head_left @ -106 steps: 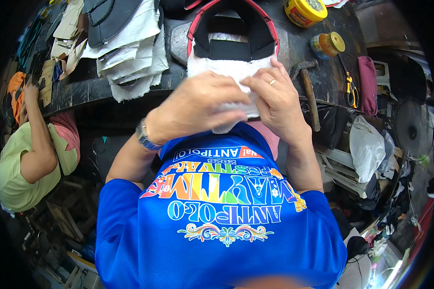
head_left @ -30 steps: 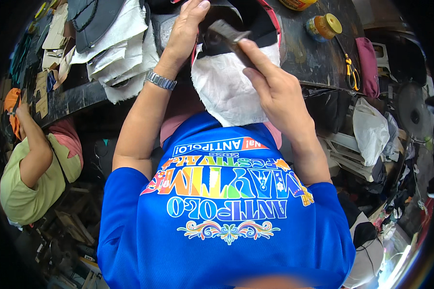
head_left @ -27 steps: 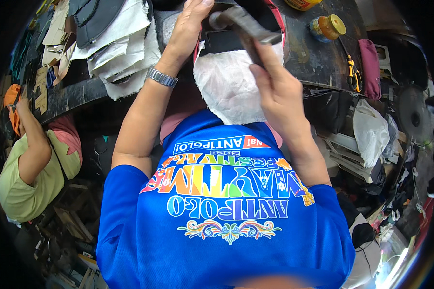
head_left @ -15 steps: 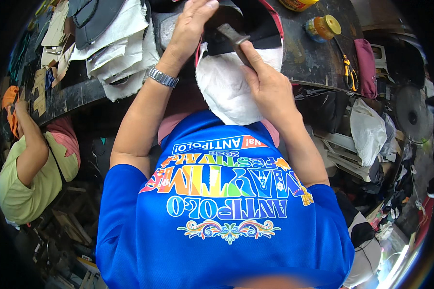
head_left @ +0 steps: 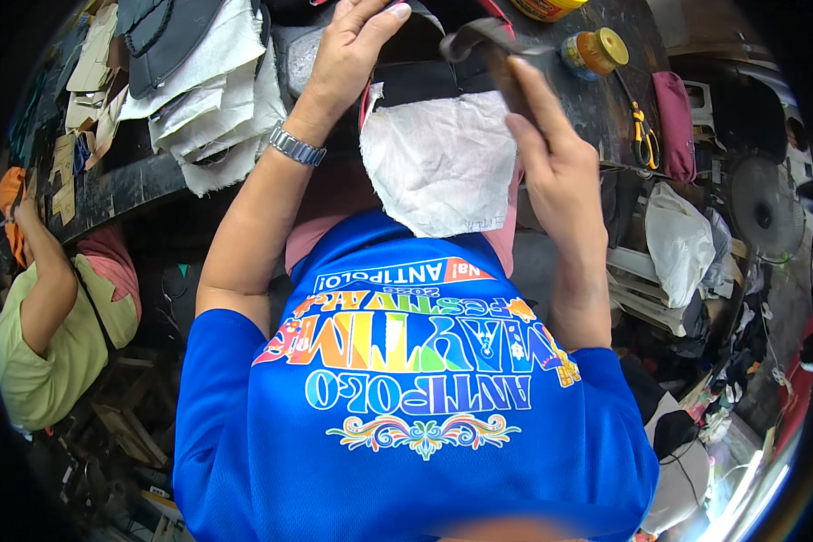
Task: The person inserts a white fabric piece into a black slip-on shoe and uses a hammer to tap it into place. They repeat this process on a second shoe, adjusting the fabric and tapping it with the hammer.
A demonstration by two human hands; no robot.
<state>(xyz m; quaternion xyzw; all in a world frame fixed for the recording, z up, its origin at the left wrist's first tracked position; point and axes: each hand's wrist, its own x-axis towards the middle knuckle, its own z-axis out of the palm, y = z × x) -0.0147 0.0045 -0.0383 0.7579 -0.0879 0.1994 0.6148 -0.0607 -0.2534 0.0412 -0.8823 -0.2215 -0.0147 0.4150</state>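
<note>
My right hand point(head_left: 560, 135) grips the handle of a hammer point(head_left: 488, 45), its dark metal head raised above the work and a little blurred. Below it lies a black piece point(head_left: 415, 83) with red edging, and a white cloth flap point(head_left: 438, 158) hangs from it over the table edge toward my lap. My left hand point(head_left: 357, 50), with a metal watch on the wrist, rests at the left side of the black piece, fingers stretched out and thumb apart. The top of the frame cuts off the far part of the piece.
Stacked white cloth and black cut pieces point(head_left: 212, 99) lie on the dark table at left. A jar with a yellow lid point(head_left: 596, 52), yellow-handled scissors point(head_left: 643, 140) and a maroon pouch point(head_left: 673, 126) are at right. Another person point(head_left: 63, 307) works at far left.
My right hand has moved right with the hammer, and the hammer head has swung up off the work. More of the white flap shows. My left hand stays nearly in place.
</note>
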